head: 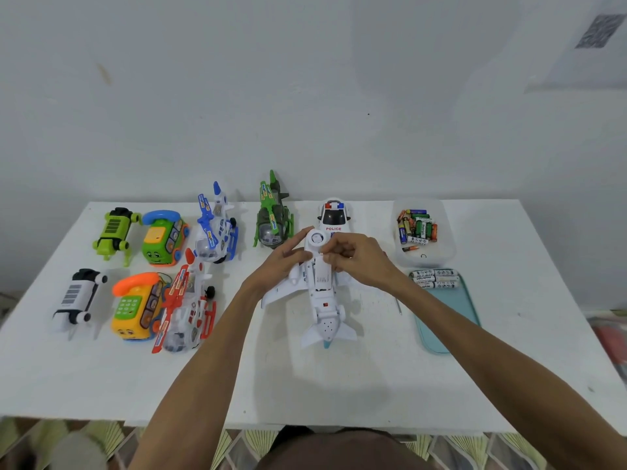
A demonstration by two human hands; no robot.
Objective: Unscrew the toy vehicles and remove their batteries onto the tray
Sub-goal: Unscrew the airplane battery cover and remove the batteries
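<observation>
White plane (322,300) lies belly-up, nose away: left hand (285,257) grips its fuselage, right hand (356,257) pinches its battery cover (320,278), nearer the tray (451,320).

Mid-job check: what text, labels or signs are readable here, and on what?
"POLICE": police car hood.
Batteries on the tray: print too blurred to read.
Loose batteries in the tub: labels too small.
Wall sign: blurred pattern, unreadable.
Helicopter blade stickers: unreadable.
</observation>
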